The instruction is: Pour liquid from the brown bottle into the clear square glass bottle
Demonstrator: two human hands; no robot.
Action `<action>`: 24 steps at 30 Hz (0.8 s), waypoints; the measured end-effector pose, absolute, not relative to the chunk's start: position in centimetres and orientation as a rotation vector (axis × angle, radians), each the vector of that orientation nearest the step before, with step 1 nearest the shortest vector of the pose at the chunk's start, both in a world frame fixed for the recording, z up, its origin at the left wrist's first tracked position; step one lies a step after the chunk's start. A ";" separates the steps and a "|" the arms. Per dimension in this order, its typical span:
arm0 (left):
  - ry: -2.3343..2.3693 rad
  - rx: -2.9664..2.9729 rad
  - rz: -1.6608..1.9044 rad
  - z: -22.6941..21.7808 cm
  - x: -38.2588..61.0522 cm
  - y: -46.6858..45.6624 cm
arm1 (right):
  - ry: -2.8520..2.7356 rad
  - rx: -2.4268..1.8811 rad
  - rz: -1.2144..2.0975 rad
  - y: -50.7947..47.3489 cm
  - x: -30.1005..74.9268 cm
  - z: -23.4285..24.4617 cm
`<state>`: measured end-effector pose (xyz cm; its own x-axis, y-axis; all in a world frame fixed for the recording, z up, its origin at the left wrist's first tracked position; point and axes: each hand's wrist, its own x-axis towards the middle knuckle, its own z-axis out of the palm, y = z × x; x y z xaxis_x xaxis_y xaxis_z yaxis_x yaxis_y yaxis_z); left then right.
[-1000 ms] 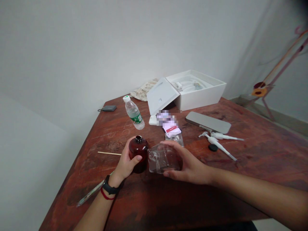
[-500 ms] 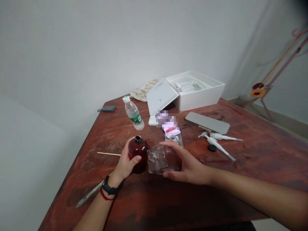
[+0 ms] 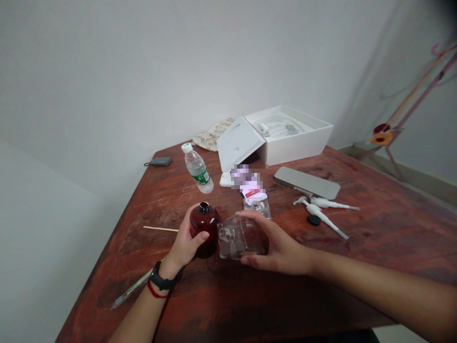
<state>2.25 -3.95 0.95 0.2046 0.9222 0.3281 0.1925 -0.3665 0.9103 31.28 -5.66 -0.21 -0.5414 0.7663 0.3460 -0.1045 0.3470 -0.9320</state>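
My left hand [image 3: 187, 243] is wrapped round a dark amber bottle [image 3: 205, 224], which stands upright with its narrow neck uncapped. In my right hand [image 3: 276, 243] is a clear square bottle [image 3: 237, 238], tilted on its side so that its open neck points left and toward me. The two bottles are side by side; I cannot tell whether they touch. Two white pump heads [image 3: 323, 216] with long tubes lie to the right, beside a small black cap [image 3: 314, 220]. Behind my right hand is another clear piece [image 3: 262, 206], partly hidden by a phone.
A water bottle [image 3: 200, 171] stands behind the amber one. Farther back are an open white box [image 3: 298, 145] and a cloth [image 3: 212, 136]. A grey slab [image 3: 307, 181] lies right, a small grey device [image 3: 160, 162] left. A thin stick [image 3: 160, 228] and a pen-like item [image 3: 132, 289] lie near my left arm.
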 end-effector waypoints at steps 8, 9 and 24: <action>1.040 1.722 1.209 0.9 2.2 -3.9 | -1.756 -0.586 1.350 -5.8 31.3 0.0; 1.040 1.720 1.207 0.9 2.2 -3.9 | -1.754 -0.580 1.360 -5.8 31.3 0.0; 1.043 1.714 1.190 0.9 2.2 -3.9 | -1.722 -0.544 1.319 -5.8 31.2 -0.3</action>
